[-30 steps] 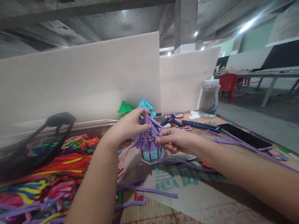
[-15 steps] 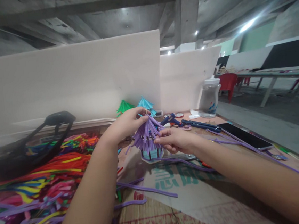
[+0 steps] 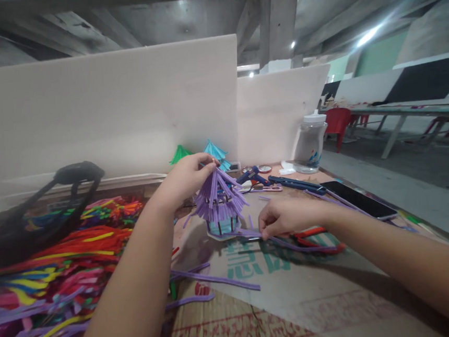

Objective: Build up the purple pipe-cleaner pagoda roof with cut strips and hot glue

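Observation:
A small purple pavilion model (image 3: 220, 205) with two tiers of fringed roof stands upright on the table, its light blue base below. My left hand (image 3: 194, 176) pinches the tip of its upper roof. To the right of the base, my right hand (image 3: 278, 219) is closed on a purple strip (image 3: 249, 232) lying low beside the model. Red-handled scissors (image 3: 309, 237) lie just below my right wrist, with a purple strip running over them.
Colourful strips (image 3: 89, 243) are heaped at the left near a black object (image 3: 54, 204). Behind the model stand green (image 3: 180, 154) and blue (image 3: 215, 151) roofs. A glue gun (image 3: 253, 175), cutter (image 3: 296, 184), phone (image 3: 359, 199) and bottle (image 3: 311, 142) are at the right.
My right hand has left the lower roof's edge, moved right and down, and closed on a purple strip by the base. My left hand still holds the roof tip.

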Available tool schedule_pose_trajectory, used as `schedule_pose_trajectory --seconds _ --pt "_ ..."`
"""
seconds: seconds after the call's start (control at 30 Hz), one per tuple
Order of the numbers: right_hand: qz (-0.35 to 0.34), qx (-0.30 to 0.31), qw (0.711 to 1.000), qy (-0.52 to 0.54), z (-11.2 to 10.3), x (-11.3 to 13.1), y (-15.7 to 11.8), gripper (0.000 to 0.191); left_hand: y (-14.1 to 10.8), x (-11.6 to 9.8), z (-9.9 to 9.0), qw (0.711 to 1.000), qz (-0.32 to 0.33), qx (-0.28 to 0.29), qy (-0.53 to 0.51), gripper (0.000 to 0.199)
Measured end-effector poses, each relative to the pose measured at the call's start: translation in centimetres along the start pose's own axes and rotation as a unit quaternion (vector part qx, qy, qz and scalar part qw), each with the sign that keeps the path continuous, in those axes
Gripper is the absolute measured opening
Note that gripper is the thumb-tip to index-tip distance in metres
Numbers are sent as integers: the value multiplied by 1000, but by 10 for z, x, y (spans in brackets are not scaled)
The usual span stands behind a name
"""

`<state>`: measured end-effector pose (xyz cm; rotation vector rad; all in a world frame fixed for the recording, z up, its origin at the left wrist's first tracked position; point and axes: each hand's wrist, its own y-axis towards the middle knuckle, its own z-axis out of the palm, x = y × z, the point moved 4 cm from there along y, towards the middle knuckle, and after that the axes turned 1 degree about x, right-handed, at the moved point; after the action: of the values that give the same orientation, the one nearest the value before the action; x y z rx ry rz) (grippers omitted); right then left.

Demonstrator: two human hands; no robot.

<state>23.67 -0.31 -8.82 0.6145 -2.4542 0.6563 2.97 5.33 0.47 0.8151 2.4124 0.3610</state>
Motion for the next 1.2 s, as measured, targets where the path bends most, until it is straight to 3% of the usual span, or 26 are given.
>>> schedule_pose_trajectory --seconds 0.1,0.17,0.23,0.33,0.5,0.63,0.8,0.97,1.1,1.2 --pt "24 -21 998 -55 -7 -13 -5 21 2 3 0 1000 -5 -13 4 31" --pt "38 -93 990 -100 -23 -23 -5 27 2 5 -1 1000 -4 -23 2 30" --pt "61 -210 966 -140 -46 -36 -4 29 3 7 -1 1000 -11 -22 -4 31" --pt "89 -292 940 -151 -73 -60 8 28 2 8 0 1000 -17 -9 -15 33" --pt "121 -311 933 -136 -89 -96 50 50 1 4 0 1000 -9 -3 -15 32" --pt "145 -289 940 -106 -84 -109 82 36 0 4 -1 1000 -13 2 -13 34" --pt "151 -317 935 -60 -83 -108 94 36 0 5 -1 999 -10 13 -37 34" --pt "119 -376 919 7 -94 -97 66 31 0 6 -3 999 -6 -7 -36 27" --pt "43 -413 907 74 -100 -75 33 34 0 3 -4 999 -9 -13 -34 25" --pt "-62 -433 889 137 -97 -50 11 34 -1 3 -4 999 -13 -17 -37 24"
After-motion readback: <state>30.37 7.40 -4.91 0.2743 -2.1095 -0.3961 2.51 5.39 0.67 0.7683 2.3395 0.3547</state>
